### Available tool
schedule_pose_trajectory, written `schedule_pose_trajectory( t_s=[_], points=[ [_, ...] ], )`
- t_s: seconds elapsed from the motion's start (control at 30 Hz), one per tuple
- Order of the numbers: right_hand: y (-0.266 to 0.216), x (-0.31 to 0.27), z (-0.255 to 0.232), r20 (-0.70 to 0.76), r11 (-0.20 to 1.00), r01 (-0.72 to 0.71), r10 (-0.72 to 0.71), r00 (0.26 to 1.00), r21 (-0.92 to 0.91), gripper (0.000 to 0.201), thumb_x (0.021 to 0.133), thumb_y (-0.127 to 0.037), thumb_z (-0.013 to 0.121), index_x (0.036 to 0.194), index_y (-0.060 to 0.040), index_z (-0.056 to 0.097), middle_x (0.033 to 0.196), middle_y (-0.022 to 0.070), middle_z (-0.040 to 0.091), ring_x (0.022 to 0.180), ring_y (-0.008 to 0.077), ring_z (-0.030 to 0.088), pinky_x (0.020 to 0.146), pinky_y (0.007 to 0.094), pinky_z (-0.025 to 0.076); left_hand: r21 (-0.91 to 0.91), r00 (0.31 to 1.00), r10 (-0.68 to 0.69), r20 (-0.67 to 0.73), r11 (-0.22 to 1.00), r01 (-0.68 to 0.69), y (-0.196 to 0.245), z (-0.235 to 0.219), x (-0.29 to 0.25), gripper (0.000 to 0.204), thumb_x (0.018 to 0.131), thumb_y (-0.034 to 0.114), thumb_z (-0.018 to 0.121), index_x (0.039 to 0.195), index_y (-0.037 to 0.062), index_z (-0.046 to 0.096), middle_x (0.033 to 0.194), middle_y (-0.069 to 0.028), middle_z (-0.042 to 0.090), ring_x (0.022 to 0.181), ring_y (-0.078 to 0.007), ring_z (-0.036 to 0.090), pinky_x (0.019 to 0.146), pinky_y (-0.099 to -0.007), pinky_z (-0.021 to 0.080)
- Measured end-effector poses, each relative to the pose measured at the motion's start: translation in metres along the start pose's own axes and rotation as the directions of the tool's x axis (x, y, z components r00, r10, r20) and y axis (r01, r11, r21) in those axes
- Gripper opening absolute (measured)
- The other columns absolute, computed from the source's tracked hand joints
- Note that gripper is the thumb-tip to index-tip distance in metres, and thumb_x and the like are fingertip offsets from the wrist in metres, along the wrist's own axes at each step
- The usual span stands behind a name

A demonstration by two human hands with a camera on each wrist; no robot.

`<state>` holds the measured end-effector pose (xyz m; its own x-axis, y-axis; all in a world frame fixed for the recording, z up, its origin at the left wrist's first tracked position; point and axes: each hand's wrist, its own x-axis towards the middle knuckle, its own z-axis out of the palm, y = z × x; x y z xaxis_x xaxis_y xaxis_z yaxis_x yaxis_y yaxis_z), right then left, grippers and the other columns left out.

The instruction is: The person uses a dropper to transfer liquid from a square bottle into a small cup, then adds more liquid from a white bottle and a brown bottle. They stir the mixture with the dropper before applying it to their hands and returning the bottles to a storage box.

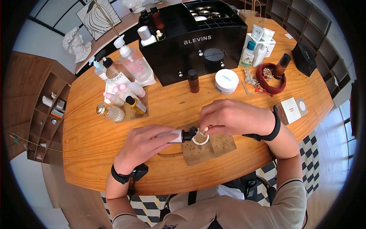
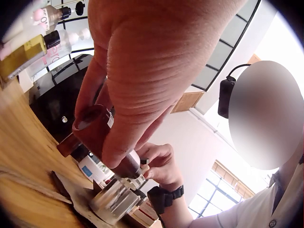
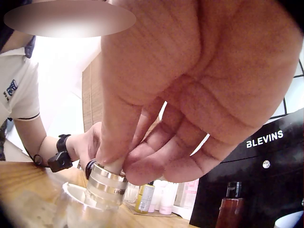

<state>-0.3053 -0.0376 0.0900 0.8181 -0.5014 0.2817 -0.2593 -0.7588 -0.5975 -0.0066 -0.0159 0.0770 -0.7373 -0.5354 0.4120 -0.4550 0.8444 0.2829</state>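
Note:
In the head view my left hand (image 1: 139, 147) grips a dark brown bottle (image 1: 176, 136) with a white label. The bottle lies nearly level, its black cap end pointing right, over the rim of a clear glass jar (image 1: 201, 144). From the right, my right hand (image 1: 227, 116) pinches a small pale piece above the same rim. The right wrist view shows it as a short silver-banded cylinder (image 3: 105, 186), between thumb and fingers, close over the jar's mouth. The jar stands on brown paper (image 1: 225, 146).
Behind the hands stand a black BLEVINS box (image 1: 167, 65), a small brown bottle (image 1: 193, 82) and a white tub (image 1: 227, 81). Several bottles, such as a pink pump bottle (image 1: 133, 65), stand at the left. A red ring-shaped band (image 1: 270, 91) and a small white box (image 1: 290, 110) lie right.

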Motion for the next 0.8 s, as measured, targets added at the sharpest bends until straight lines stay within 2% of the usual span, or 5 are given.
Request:
schedule_pose_trajectory(
  t_s=[0.13, 0.23, 0.57, 0.63, 0.8],
  points=[
    [-0.001, 0.001, 0.001, -0.009, 1.000, 0.007, -0.007, 1.000, 0.004, 0.012, 0.087, -0.010, 0.073, 0.092, -0.0009, 0.068, 0.089, 0.0087, 0.066, 0.083, 0.0313, 0.064, 0.072, 0.0393, 0.051, -0.031, 0.987, -0.161, 0.000, 0.986, 0.161, 0.004, 0.000, -0.001, 0.030, 0.078, 0.011, 0.078, 0.108, 0.0123, 0.073, 0.104, -0.0044, 0.073, 0.085, -0.0225, 0.071, 0.068, -0.0321, 0.057],
    [-0.003, 0.002, -0.001, 0.049, 0.995, 0.002, -0.007, 0.999, 0.101, 0.012, 0.087, -0.011, 0.072, 0.092, -0.0010, 0.068, 0.090, 0.0088, 0.066, 0.083, 0.0313, 0.064, 0.072, 0.0393, 0.051, -0.007, 1.000, 0.020, 0.016, 1.000, -0.020, -0.007, 0.001, -0.004, 0.031, 0.078, 0.012, 0.078, 0.109, 0.0110, 0.072, 0.104, -0.0053, 0.073, 0.086, -0.0240, 0.071, 0.069, -0.0331, 0.057],
    [-0.001, 0.000, 0.000, 0.012, 1.000, -0.020, 0.020, 1.000, 0.006, 0.011, 0.087, -0.011, 0.073, 0.091, -0.0015, 0.068, 0.088, 0.0087, 0.066, 0.083, 0.0311, 0.064, 0.072, 0.0390, 0.050, 0.010, 0.999, 0.024, 0.027, 1.000, -0.024, -0.002, 0.000, -0.001, 0.031, 0.077, 0.012, 0.079, 0.107, 0.0107, 0.072, 0.106, -0.0052, 0.073, 0.089, -0.0245, 0.071, 0.070, -0.0333, 0.058],
    [0.000, 0.000, 0.001, -0.004, 1.000, -0.005, 0.005, 1.000, 0.006, 0.011, 0.087, -0.011, 0.073, 0.091, -0.0017, 0.068, 0.088, 0.0082, 0.066, 0.082, 0.0308, 0.064, 0.072, 0.0388, 0.050, -0.029, 0.994, -0.111, 0.011, 0.993, 0.112, 0.004, 0.001, 0.001, 0.027, 0.078, 0.011, 0.078, 0.104, 0.0112, 0.073, 0.106, -0.0044, 0.073, 0.088, -0.0233, 0.071, 0.069, -0.0328, 0.058],
    [0.000, 0.000, -0.001, 0.008, 1.000, -0.008, 0.008, 1.000, -0.004, 0.011, 0.087, -0.011, 0.073, 0.090, -0.0019, 0.068, 0.088, 0.0079, 0.066, 0.082, 0.0305, 0.064, 0.073, 0.0384, 0.050, -0.016, 1.000, -0.015, -0.009, 1.000, 0.014, -0.002, 0.003, -0.001, 0.025, 0.078, 0.010, 0.078, 0.102, 0.0112, 0.073, 0.105, -0.0039, 0.073, 0.087, -0.0227, 0.071, 0.068, -0.0327, 0.057]
  ],
)
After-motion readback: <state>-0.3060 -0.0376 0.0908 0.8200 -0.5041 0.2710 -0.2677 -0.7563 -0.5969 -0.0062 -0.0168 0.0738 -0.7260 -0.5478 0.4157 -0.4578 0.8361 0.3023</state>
